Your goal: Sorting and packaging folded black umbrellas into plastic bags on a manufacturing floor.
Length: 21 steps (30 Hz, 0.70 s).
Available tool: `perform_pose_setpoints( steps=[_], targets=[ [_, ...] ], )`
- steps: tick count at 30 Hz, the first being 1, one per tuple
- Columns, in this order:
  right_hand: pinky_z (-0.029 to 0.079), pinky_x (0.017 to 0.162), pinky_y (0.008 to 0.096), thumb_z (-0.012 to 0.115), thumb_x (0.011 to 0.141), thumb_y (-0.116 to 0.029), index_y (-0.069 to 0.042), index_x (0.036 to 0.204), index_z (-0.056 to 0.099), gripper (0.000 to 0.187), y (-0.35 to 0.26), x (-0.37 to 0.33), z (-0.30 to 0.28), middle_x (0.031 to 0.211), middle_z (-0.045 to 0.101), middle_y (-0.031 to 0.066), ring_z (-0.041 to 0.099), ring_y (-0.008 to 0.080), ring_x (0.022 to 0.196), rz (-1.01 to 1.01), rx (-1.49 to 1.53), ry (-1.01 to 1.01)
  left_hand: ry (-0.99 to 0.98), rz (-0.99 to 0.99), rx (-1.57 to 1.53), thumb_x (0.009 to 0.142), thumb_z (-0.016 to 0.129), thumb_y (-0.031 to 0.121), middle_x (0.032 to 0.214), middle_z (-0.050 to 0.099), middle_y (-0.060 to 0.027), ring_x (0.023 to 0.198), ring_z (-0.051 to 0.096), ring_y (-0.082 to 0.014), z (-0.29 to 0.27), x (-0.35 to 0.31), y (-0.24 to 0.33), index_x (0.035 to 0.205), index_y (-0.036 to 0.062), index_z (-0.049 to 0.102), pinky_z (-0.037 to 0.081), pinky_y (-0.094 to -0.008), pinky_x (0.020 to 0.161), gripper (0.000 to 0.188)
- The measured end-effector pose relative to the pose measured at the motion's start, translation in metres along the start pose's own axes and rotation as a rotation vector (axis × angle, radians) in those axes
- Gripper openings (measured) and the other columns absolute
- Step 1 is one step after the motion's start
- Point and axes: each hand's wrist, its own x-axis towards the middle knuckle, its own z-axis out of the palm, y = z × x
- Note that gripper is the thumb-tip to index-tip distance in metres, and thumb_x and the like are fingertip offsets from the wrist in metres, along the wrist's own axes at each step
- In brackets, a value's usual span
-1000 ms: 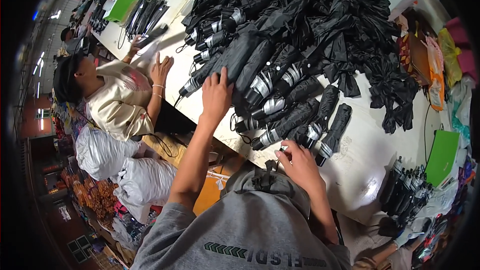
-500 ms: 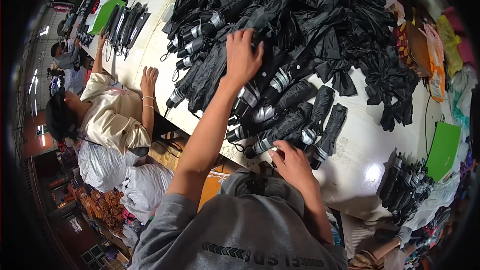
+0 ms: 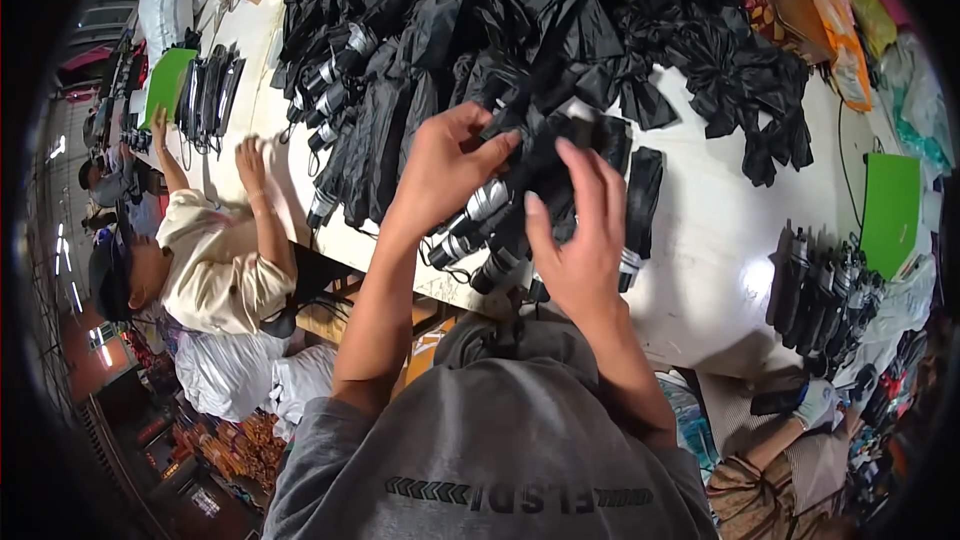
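Observation:
A black folded umbrella (image 3: pixel 545 140), partly smeared by motion, is pinched at its upper part by the fingers and thumb of my left hand (image 3: pixel 440 165). Just right of it my right hand (image 3: pixel 582 230) hovers close with thumb and fingers apart. Whether its fingertips touch the cloth I cannot tell. Beneath both hands several rolled umbrellas with silver-banded handles (image 3: pixel 488 200) lie side by side at the table's near edge. One rolled umbrella (image 3: pixel 643 200) rests to the right of my right hand. Beyond them spreads a big heap of loose black umbrellas (image 3: pixel 480 20).
At the left, a co-worker in a cream shirt (image 3: pixel 215 250) handles umbrellas (image 3: pixel 212 90) beside a green panel (image 3: pixel 168 85). On the white table's (image 3: pixel 700 270) right stand bundled umbrellas (image 3: pixel 815 290) near another green panel (image 3: pixel 890 215). A gloved hand (image 3: pixel 815 405) shows at lower right.
My left hand has come back from the heap toward me and now grips an umbrella. My right hand has risen from the near edge to meet it. The view has shifted slightly.

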Motion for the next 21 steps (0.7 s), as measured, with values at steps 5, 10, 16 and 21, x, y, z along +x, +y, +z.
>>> perform_pose_setpoints(
  steps=[5,10,16,21],
  targets=[
    [0.053,0.085,0.0372,0.066,0.089,-0.003,0.0,0.131,0.06,0.042,-0.011,-0.014,0.008,0.113,0.066,0.0157,0.064,0.029,0.096,-0.053,0.048,-0.145,-0.042,0.025,-0.085,0.095,0.071,0.005,0.079,0.062,0.0011,0.068,0.055,-0.0058,0.009,-0.043,-0.007,0.094,0.0026,0.065,0.046,-0.0191,0.063,0.007],
    [0.054,0.082,0.0388,0.067,0.088,-0.003,0.002,0.132,0.059,0.045,-0.017,-0.034,0.0,0.109,0.069,0.017,0.066,0.0308,0.09,0.034,0.162,-0.293,-0.092,0.071,-0.244,0.097,0.069,0.005,0.085,0.062,0.0011,0.074,0.054,-0.0057,-0.001,-0.078,-0.027,0.1,0.0022,0.064,0.046,-0.0192,0.067,0.007],
    [0.054,0.073,0.0316,0.066,0.091,-0.004,0.003,0.13,0.062,0.04,-0.029,-0.05,-0.007,0.104,0.072,0.0144,0.066,0.0208,0.081,0.134,0.287,-0.407,-0.181,0.086,-0.383,0.099,0.067,0.005,0.091,0.06,0.0005,0.081,0.053,-0.0062,-0.009,-0.109,-0.039,0.105,0.0022,0.062,0.046,-0.0207,0.072,0.008],
    [0.055,0.072,0.0328,0.066,0.094,-0.01,0.004,0.128,0.063,0.037,-0.04,-0.056,-0.014,0.104,0.074,0.0162,0.069,0.022,0.081,0.22,0.274,-0.496,-0.166,0.121,-0.362,0.098,0.065,0.003,0.092,0.06,-0.0016,0.082,0.053,-0.0075,-0.011,-0.125,-0.035,0.105,0.0011,0.063,0.047,-0.0226,0.073,0.008]
  ],
)
